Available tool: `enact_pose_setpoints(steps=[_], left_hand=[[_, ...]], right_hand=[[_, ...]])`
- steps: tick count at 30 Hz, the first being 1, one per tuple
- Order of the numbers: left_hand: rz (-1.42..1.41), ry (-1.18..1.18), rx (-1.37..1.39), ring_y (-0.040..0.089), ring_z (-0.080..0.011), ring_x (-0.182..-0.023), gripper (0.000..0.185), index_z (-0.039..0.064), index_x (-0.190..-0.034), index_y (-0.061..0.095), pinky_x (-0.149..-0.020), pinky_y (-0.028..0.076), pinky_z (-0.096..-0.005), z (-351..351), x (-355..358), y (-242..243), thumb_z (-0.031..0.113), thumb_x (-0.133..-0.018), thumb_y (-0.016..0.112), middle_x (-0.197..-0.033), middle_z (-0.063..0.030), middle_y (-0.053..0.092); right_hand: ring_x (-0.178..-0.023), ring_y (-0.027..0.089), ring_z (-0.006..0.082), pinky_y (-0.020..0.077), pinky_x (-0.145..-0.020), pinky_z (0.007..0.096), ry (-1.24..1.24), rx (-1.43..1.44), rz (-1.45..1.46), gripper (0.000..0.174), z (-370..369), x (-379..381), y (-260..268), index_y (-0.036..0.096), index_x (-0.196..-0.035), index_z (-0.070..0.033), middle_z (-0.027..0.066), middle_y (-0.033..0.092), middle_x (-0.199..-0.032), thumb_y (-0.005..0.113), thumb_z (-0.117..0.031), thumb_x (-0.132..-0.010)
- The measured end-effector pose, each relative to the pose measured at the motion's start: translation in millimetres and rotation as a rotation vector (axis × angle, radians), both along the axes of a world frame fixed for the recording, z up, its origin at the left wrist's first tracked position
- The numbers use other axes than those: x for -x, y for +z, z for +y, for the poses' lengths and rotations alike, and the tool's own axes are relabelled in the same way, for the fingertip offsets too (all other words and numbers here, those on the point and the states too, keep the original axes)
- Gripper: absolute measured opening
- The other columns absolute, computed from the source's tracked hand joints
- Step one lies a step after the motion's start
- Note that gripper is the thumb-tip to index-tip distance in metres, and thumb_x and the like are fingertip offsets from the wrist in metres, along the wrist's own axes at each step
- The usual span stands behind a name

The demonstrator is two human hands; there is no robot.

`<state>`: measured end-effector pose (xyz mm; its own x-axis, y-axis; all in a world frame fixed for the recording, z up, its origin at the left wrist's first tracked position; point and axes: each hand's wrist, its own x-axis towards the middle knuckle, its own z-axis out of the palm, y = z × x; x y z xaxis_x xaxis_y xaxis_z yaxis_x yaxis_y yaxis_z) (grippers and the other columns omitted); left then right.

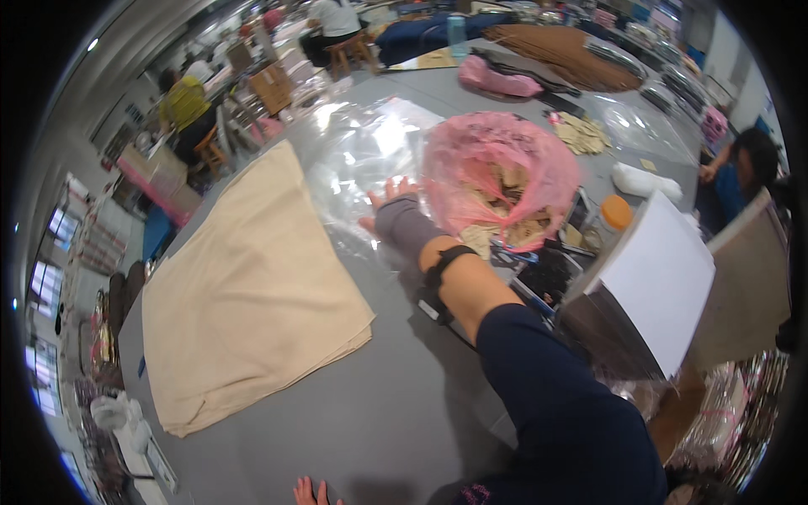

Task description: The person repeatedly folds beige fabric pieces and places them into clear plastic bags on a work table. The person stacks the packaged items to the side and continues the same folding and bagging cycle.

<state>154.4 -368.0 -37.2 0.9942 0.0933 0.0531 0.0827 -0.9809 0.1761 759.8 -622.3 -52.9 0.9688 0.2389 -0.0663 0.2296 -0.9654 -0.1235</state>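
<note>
My right hand [392, 199], in a grey fingerless sleeve with a black wrist strap, reaches across the table with its fingers spread over clear plastic sheets [353, 158]. Whether it grips any of the film cannot be told. Only the fingertips of my left hand [309, 492] show at the bottom edge, apart and resting on the grey tabletop [391, 391]. A folded beige cloth [252, 290] lies at the left, touched by neither hand. Close beside the right hand stands a pink plastic bag [499, 145], its mouth spread around beige scraps [514, 180].
At the right are a stack of white paper [656, 278], a jar with an orange lid [615, 212], a tray of dark bits [546, 278] and a white roll [645, 182]. Brown fabric [562, 50] lies at the far end. Several people sit nearby.
</note>
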Motion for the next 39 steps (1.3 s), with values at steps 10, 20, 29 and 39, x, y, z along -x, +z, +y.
enact_pose_setpoints(steps=[10,20,29,39], left_hand=[[-0.123,-0.102,-0.009,0.046,-0.0448,-0.138,0.055,-0.002,-0.141,0.057,-0.116,0.036,-0.0569,16,10,-28,0.018,-0.091,0.067,-0.152,-0.0262,0.048],[-0.090,-0.195,0.031,0.045,-0.0423,-0.140,0.049,0.000,-0.148,0.051,-0.119,0.033,-0.0526,29,86,-12,0.016,-0.102,0.054,-0.154,-0.0249,0.047],[-0.149,-0.064,-0.066,0.045,-0.0417,-0.140,0.047,0.004,-0.147,0.054,-0.118,0.036,-0.0516,38,136,-22,0.023,-0.103,0.055,-0.154,-0.0220,0.049],[-0.014,-0.026,-0.040,0.038,-0.0420,-0.146,0.053,0.007,-0.147,0.054,-0.120,0.032,-0.0533,93,178,-14,0.024,-0.098,0.063,-0.160,-0.0216,0.041]], right_hand=[[-0.152,0.031,0.0392,0.0185,-0.117,0.0736,0.395,0.008,0.015,0.068,83,217,4,0.062,-0.140,-0.010,0.0198,0.042,-0.160,0.062,-0.053,-0.088],[-0.119,0.055,0.0325,0.0514,-0.093,0.0457,0.654,-0.160,-0.116,0.038,-173,512,12,0.066,-0.113,-0.008,0.0130,0.056,-0.131,0.070,-0.031,-0.082],[-0.084,0.069,0.0375,0.0553,-0.078,0.0475,0.118,0.072,0.198,0.031,-310,573,98,0.071,-0.103,-0.006,0.0174,0.069,-0.095,0.070,-0.034,-0.090],[-0.148,0.040,0.0352,0.0324,-0.119,0.0541,0.815,-0.347,-0.149,0.062,-131,501,4,0.052,-0.147,-0.013,0.0158,0.045,-0.155,0.070,-0.038,-0.094]])
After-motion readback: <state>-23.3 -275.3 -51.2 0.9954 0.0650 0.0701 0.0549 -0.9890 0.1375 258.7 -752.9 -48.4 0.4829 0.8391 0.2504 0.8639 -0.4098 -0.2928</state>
